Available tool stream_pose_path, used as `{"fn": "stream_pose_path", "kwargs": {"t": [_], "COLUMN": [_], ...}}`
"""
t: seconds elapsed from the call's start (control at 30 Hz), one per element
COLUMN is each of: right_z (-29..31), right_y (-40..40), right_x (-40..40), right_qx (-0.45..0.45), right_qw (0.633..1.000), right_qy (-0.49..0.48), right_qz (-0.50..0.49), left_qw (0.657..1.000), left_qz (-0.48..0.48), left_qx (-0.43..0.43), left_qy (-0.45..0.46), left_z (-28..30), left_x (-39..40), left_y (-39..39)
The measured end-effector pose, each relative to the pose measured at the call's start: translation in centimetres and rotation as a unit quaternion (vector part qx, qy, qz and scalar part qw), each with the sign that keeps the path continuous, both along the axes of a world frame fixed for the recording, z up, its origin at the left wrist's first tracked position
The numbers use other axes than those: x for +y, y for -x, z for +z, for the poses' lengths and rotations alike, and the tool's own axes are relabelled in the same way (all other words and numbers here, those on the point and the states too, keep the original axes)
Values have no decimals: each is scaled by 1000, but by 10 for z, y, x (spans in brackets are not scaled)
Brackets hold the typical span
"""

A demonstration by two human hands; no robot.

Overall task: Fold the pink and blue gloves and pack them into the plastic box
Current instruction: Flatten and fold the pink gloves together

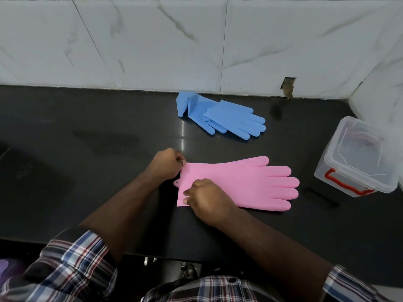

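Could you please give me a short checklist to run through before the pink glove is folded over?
1. Left hand pinches the cuff corner of the pink glove: ok.
2. Right hand grips the near cuff edge: ok.
3. Pink glove lies flat, fingers toward the plastic box: ok.
4. Counter beside the glove free for folding: ok.
5. Box open to receive gloves: not ok, the lid appears on.
6. Blue gloves folded: not ok, lying loose by the wall.

On the counter (87, 127) one glove (250, 182) lies in front under both hands, a glove pair (220, 115) behind by the wall (152, 40), a box (357, 158) right.
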State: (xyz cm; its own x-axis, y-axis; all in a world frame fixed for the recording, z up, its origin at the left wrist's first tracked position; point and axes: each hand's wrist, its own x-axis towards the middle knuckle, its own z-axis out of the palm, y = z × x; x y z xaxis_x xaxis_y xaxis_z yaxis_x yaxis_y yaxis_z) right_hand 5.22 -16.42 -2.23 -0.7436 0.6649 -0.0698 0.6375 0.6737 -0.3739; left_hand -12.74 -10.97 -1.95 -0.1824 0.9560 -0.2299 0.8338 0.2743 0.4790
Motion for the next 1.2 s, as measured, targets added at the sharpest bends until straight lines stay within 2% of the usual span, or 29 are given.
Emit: {"fn": "stream_pose_path", "kwargs": {"t": [0.1,0.27,0.37,0.43,0.6,0.77,0.87,1.0,1.2], "right_z": [-1,2,7,7,15,29,35,43,58], "right_y": [9,24,27,28,25,18,9,-4,-23], "right_x": [-6,-17,-23,-25,-25,-22,-21,-20,-22], "right_qx": [-7,-63,-123,-131,-47,-26,22,81,127], "right_qw": [999,995,987,982,995,997,993,986,978], "right_qy": [14,-72,-102,-134,-77,-21,-10,-18,-24], "right_qz": [-32,-19,-10,-18,-38,-75,-115,-147,-162], "left_qw": [1000,997,994,989,978,964,953,939,942], "left_qz": [-7,-18,-16,-23,-53,-57,-75,-112,-126], "left_qx": [-12,-47,-99,-143,-183,-229,-263,-303,-305], "left_qy": [24,51,46,43,90,119,128,116,64], "left_z": [2,9,12,14,19,24,29,39,53], "left_x": [3,8,9,10,12,16,18,20,26], "left_y": [3,7,9,11,18,30,37,40,22]}}
